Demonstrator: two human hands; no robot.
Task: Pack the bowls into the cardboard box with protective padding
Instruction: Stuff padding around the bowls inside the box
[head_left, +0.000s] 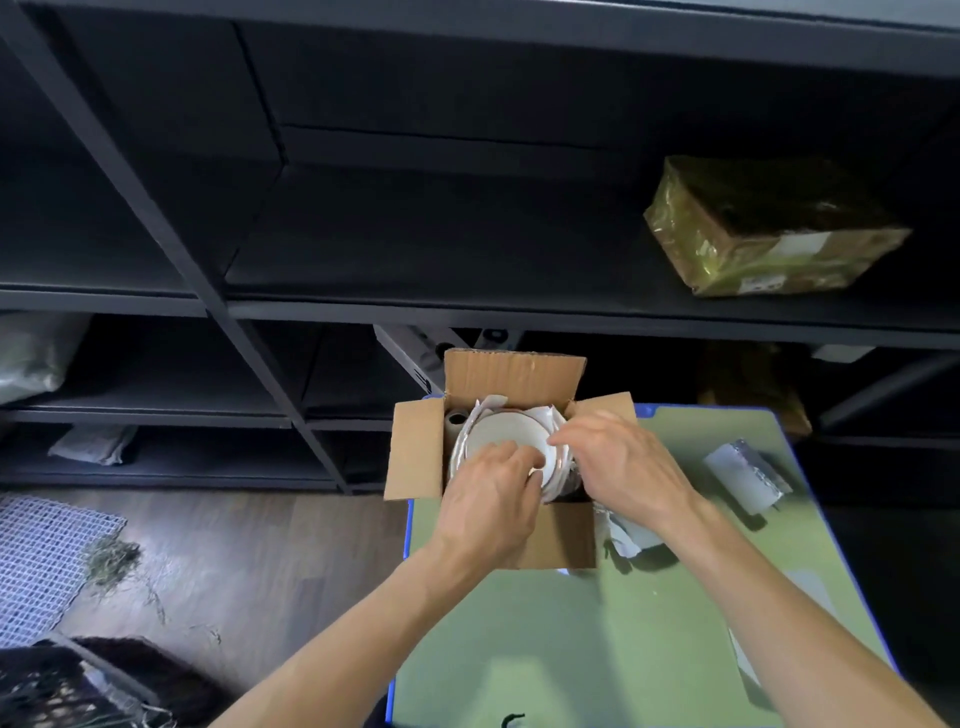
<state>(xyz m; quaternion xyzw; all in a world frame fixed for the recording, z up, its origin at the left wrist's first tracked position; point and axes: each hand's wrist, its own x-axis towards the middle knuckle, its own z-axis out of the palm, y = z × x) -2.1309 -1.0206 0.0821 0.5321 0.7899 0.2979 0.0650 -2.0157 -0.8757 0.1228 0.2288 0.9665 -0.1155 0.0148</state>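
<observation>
Fingers (511, 453) of the left hand (488, 493) are curled over the near rim of the top bowl (496, 434) and appear to clamp it. This grip probably steadies the bowl while the packing around it is adjusted. Fingers (569, 441) of the right hand (626, 465) reach across to the white paper padding (550, 415) at the bowl's right edge. They are blurred, so it cannot be told whether they pinch the sheet or merely press on it.

The bowls sit stacked inside the cardboard box (415, 452), tilted on edge rather than flat, with paper showing between and behind the rims. That interleaving keeps the rims from touching each other. All four flaps stand open, leaving access from above. A small pale cylinder (457, 418) occupies the far left corner of the box; what it is cannot be determined.

The box rests at the far left corner of the green counter (597, 649). Crumpled paper (631, 538) lies just right of the box, within easy reach. A roll of wrap (745, 478) lies further right.

Assessment: padding is in progress and the flaps are not yet closed.
</observation>
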